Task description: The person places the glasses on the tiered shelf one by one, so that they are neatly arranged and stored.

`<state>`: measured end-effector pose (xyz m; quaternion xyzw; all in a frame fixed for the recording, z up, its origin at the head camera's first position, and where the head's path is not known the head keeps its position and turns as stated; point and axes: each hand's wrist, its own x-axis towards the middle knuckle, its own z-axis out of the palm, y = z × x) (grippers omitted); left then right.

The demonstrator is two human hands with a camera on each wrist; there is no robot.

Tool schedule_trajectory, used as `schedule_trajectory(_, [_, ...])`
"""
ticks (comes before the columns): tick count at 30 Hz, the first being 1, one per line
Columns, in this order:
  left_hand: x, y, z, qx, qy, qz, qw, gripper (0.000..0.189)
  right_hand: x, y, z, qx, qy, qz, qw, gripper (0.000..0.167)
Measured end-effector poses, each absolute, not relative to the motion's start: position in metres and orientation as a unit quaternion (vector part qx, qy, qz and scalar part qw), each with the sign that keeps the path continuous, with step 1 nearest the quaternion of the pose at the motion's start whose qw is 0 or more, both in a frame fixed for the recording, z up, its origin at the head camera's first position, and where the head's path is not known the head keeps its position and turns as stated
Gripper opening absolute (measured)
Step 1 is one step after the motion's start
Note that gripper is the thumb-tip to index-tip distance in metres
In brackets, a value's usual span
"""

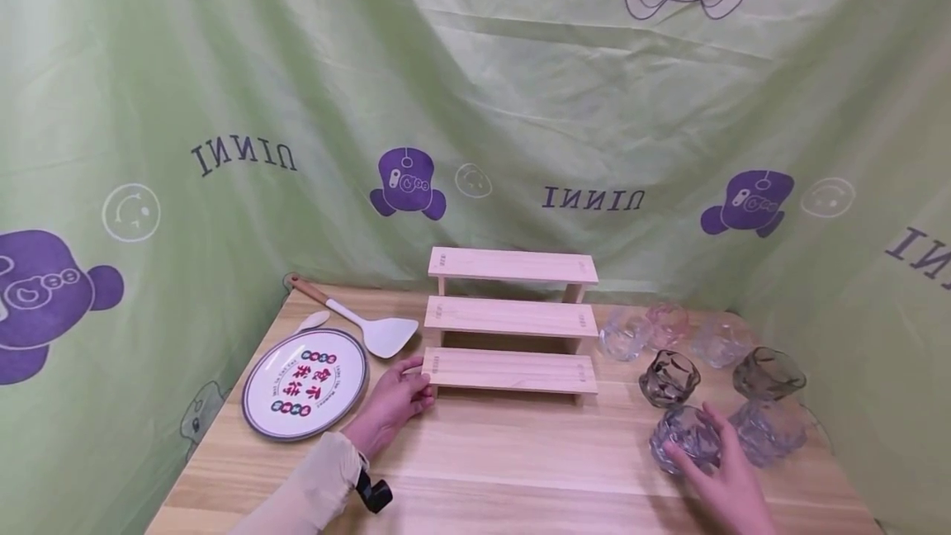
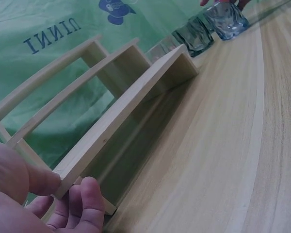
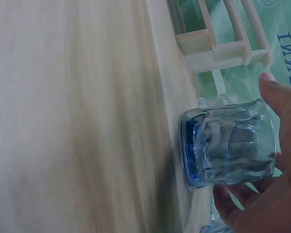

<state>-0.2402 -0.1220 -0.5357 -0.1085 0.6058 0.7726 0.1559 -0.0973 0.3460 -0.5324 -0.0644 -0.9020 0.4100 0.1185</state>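
A three-step wooden display stand [image 1: 513, 366] is at the middle of the table. My left hand [image 1: 395, 399] pinches the left end of its lowest step, thumb above and fingers below, as the left wrist view also shows. On the right, my right hand [image 1: 724, 469] is spread around a bluish clear glass [image 3: 228, 143] with wavy sides. In the right wrist view the thumb [image 3: 271, 87] is apart from the glass, and the other fingers are along its opposite side. Whether those fingers touch it I cannot tell. The glass stands upright on the table.
Several more glasses stand at the right, among them a smoky dark glass [image 1: 669, 378], a grey one [image 1: 768, 374] and a pink one [image 1: 667, 324]. Left of the stand lie a printed plate [image 1: 305, 386], a white spatula [image 1: 390, 337] and a small spoon [image 1: 314, 320]. Green cloth [image 1: 505, 89] hangs behind.
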Motion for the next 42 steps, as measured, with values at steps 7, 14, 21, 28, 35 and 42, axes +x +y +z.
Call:
schedule_trajectory(7, [-0.241, -0.123, -0.534, -0.111, 0.606, 0.773, 0.153, 0.052, -0.091, 0.355, -0.538, -0.032, -0.913, 0.392, 0.111, 0.110])
schedule_trajectory(14, [-0.242, -0.122, -0.535, -0.109, 0.607, 0.771, 0.156, 0.053, -0.090, 0.360, -0.545, -0.061, -0.892, 0.445, 0.047, 0.101])
schedule_trajectory(21, [-0.242, -0.122, -0.536, -0.110, 0.610, 0.768, 0.158, 0.053, -0.093, 0.355, -0.550, -0.075, -0.904, 0.418, 0.056, 0.091])
schedule_trajectory(28, [-0.244, -0.121, -0.534, -0.113, 0.614, 0.767, 0.147, 0.052, -0.101, 0.343, -0.552, -0.091, -0.875, 0.472, 0.063, 0.090])
schedule_trajectory(35, [-0.248, -0.119, -0.538, -0.102, 0.618, 0.769, 0.131, 0.052, -0.114, 0.328, -0.539, -0.093, -0.855, 0.505, 0.072, 0.087])
schedule_trajectory(42, [-0.250, -0.118, -0.542, -0.100, 0.626, 0.765, 0.116, 0.052, -0.177, 0.283, -0.470, 0.005, -0.835, 0.541, 0.103, 0.081])
